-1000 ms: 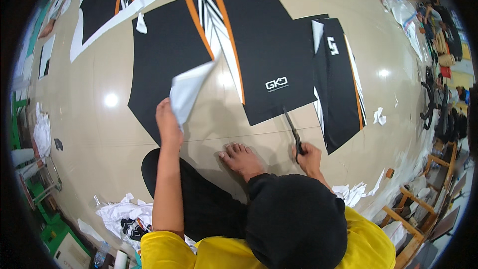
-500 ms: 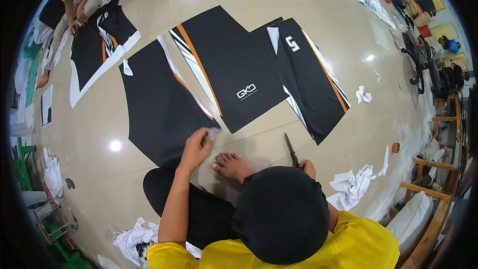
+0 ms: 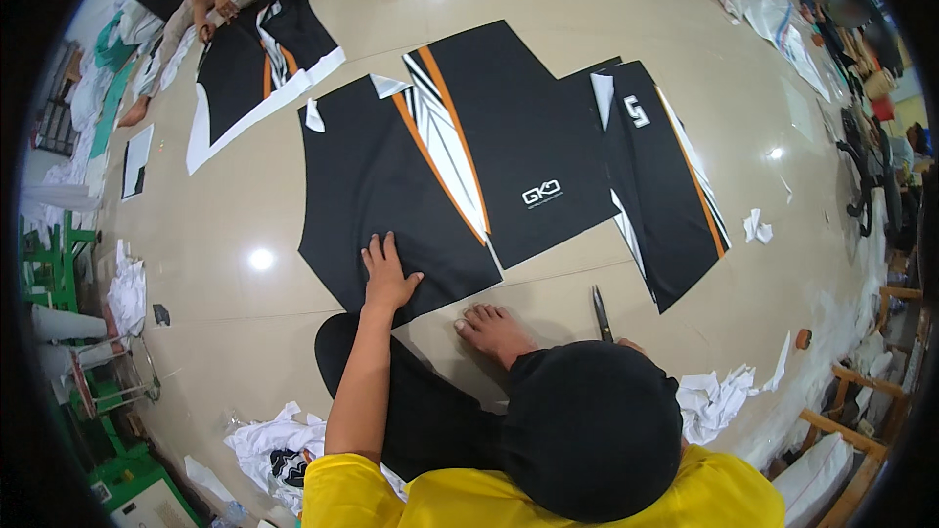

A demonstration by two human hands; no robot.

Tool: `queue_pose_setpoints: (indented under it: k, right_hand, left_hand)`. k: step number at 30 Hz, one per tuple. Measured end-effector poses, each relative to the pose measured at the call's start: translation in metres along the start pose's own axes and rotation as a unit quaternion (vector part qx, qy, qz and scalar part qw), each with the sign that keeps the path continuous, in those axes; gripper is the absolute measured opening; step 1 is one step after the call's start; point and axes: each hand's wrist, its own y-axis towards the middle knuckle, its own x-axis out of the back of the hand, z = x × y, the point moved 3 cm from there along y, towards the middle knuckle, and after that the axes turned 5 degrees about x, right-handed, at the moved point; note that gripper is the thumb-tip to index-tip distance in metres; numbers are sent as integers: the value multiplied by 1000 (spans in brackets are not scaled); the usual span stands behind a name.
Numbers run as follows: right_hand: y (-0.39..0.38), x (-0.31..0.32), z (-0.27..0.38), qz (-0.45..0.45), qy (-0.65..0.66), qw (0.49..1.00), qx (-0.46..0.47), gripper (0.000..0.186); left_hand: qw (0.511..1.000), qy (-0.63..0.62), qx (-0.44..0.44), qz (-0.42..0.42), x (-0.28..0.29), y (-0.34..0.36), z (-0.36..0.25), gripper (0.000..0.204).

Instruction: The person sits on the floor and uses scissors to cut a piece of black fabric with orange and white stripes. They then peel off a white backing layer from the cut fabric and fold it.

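My left hand (image 3: pixel 390 279) lies with fingers spread on the lower part of a black fabric panel (image 3: pixel 347 171) on the floor. Orange and white stripes run along that panel's right side, and its top corner is folded over. Mostly hidden behind the black cap, my right hand (image 3: pixel 630 344) holds scissors (image 3: pixel 601 315), blades pointing away from me. A second black panel (image 3: pixel 499 117) with a white logo and an orange stripe lies beside the first. Right of it is a narrower black piece (image 3: pixel 665 235) with striped edges, partly folded.
At the far left a person's hands (image 3: pixel 213 20) are at another black and white piece (image 3: pixel 235 68). White scraps (image 3: pixel 714 401) lie at right, with more crumpled white fabric (image 3: pixel 279 450) at lower left. My bare foot (image 3: pixel 494 332) rests near the panels. Wooden frames (image 3: pixel 851 430) stand at the right.
My left hand has let go of the left panel's edge and now lies flat on the cloth. The panel's right edge has unfolded, showing its stripes. The whole view has shifted.
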Motion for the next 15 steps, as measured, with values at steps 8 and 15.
queue_pose_setpoints:
  k: [8,15]
  right_hand:
    - [71,77,-122,-384,-19,911,-149,56]
    - [114,74,-156,-364,122,897,-220,58]
  left_hand:
    - [992,96,57,50,29,1,7,102]
    - [998,66,20,-3,20,1,41,77]
